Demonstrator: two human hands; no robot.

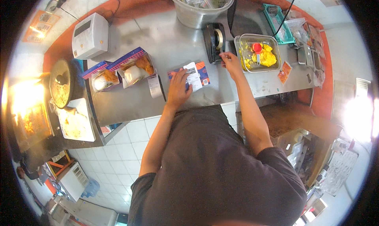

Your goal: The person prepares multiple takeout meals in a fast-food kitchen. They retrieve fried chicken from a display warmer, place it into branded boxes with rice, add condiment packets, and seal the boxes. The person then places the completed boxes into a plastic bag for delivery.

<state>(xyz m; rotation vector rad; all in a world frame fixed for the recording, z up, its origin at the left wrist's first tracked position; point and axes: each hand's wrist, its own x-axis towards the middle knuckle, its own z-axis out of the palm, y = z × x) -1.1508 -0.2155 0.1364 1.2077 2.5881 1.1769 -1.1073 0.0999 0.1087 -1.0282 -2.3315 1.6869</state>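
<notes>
My left hand lies spread on a flat blue and orange printed carton, pressing a white paper slip with print against it. My right hand has thumb and forefinger pinched at the front of a black tape dispenser, on the end of the tape. The tape roll sits in the dispenser. Left of my left hand stand two open food boxes, a larger one and a smaller one, holding rice and fried pieces. Another printed slip hangs from the larger box.
A tub of yellow food with a red scoop stands right of the dispenser, beside a sauce sachet. Behind are a bucket of small packets and a teal basket. A white printer and lidded pan stand left.
</notes>
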